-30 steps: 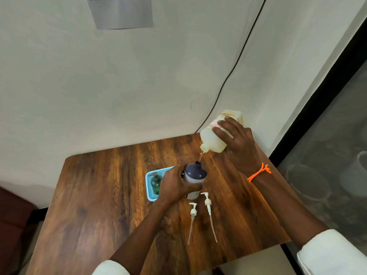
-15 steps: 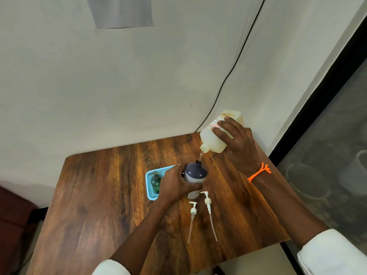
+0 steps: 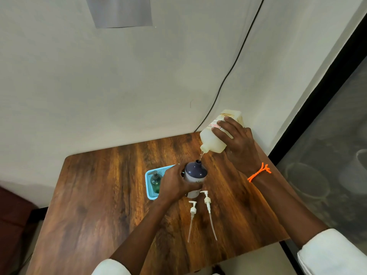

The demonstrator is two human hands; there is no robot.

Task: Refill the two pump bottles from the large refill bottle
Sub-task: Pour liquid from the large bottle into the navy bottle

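My left hand (image 3: pixel 174 184) grips a white pump bottle with a dark blue top (image 3: pixel 195 173), standing upright on the wooden table (image 3: pixel 99 195) with its neck open. My right hand (image 3: pixel 237 143) holds the large pale refill bottle (image 3: pixel 215 138) tilted, spout down, just above that neck. A thin stream of liquid runs from the spout into the opening. A green pump bottle (image 3: pixel 155 182) stands in a light blue tray (image 3: pixel 148 185) to the left, partly behind my left hand. Two white pump heads with long tubes (image 3: pixel 200 215) lie on the table in front of the bottle.
The table stands in a corner, with a white wall behind and to the right. A black cable (image 3: pixel 236 62) runs down the wall to the table's back edge. A dark-framed glass panel (image 3: pixel 327 126) is at the right. An orange cord is round my right wrist.
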